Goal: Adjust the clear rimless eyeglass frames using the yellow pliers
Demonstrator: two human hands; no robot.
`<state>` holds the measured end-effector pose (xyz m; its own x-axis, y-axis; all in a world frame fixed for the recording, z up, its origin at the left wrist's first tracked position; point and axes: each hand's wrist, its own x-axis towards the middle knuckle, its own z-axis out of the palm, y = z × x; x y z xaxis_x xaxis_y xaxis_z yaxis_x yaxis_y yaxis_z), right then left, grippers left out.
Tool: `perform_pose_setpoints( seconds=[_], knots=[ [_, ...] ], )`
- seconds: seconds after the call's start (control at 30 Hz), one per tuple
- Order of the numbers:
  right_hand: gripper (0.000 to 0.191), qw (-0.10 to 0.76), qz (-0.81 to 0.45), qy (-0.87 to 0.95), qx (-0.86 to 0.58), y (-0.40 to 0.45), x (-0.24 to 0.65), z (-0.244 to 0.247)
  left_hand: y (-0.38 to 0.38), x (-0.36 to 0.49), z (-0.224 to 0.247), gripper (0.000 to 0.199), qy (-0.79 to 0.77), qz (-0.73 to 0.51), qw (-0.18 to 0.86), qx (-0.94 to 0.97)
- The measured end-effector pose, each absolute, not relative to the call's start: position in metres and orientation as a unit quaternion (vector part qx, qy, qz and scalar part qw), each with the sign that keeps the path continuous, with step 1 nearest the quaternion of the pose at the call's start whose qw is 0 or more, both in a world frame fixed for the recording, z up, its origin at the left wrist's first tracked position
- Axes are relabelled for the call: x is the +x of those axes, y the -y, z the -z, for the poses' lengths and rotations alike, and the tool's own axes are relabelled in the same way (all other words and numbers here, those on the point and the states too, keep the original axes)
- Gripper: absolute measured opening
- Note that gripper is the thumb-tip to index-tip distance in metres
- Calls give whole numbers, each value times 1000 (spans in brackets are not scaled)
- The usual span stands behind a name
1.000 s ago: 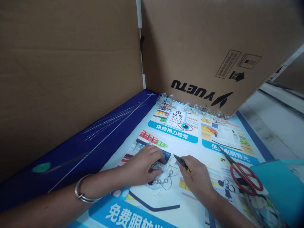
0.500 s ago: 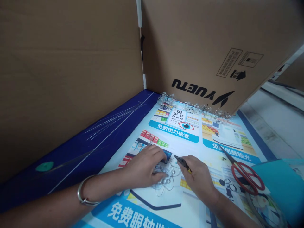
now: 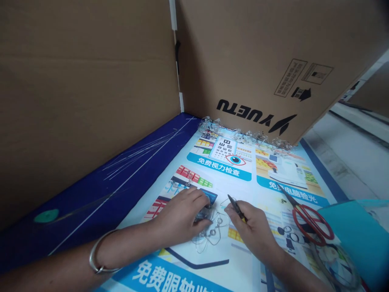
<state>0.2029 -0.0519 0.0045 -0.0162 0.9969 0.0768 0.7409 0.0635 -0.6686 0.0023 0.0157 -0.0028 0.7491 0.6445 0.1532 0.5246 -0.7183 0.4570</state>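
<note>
My left hand rests on the printed sheet, its fingers closed on a looped wire piece with clear beads. Thin wire loops spread out below and to the right of those fingertips. To its right, my right hand is wrapped around small pliers with dark jaws and a bit of yellow on the grip. The jaws point up and left, and a thin wire arcs near their tip toward the bead piece. Whether my right fingertips also pinch that wire is too fine to tell.
Red-handled scissors lie right of my right hand, near a teal folder. A row of wire-and-bead pieces lines the base of the cardboard wall. Loose wires and a green piece lie left.
My right hand has turned the pliers, so the jaws point more upward, and its fingertips are closer to the wire. My left hand keeps its hold. The view has shifted slightly.
</note>
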Motion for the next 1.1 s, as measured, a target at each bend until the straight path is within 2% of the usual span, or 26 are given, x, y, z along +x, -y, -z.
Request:
perform_pose_setpoints(
  seconds=[0.27,0.4,0.63,0.73,0.97,1.1],
  knots=[
    [28,278,-238,679,-637,53,201,-5,-14,1,6,14,-278,-167,209,923],
    [29,281,-261,681,-624,55,198,-6,-13,1,7,18,-285,-161,191,925],
    [29,294,-254,677,-625,55,193,-5,-8,3,4,9,-271,-156,88,946],
    [28,301,-249,680,-620,56,192,-6,-7,3,4,12,-241,-184,69,951],
    [28,297,-258,685,-613,54,192,-7,-8,1,5,20,-209,-234,70,947],
    [28,296,-258,687,-612,53,193,-6,-11,0,5,19,-223,-235,103,940]
  ],
)
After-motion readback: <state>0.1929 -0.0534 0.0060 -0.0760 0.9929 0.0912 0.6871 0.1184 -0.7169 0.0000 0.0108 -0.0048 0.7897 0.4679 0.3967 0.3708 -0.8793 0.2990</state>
